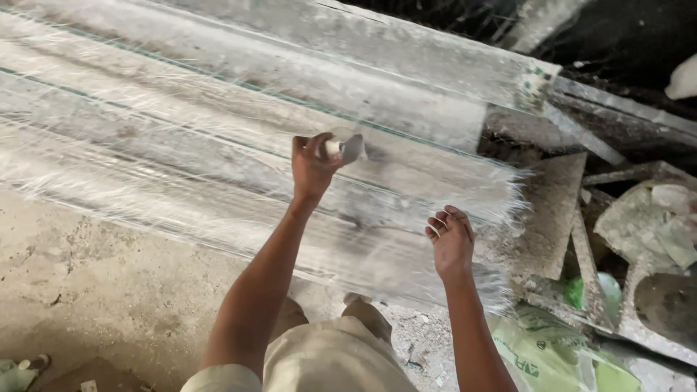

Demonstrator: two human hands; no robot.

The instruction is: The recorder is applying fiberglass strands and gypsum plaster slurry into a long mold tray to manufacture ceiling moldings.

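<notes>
Against the taut sheet of pale threads (218, 167), the left hand (311, 168) is closing its fingers around a small whitish roller-like tool (347, 147), holding it right at the strands. To its right, the right hand (451, 243) is hovering half open over the threads, fingers loosely curled and gripping nothing, near the frayed thread ends (508, 196). The threads are stretching over dusty grey wooden beams (377, 58). Below, a crumpled green sack (544, 356) is lying on the concrete floor (94, 283).
</notes>
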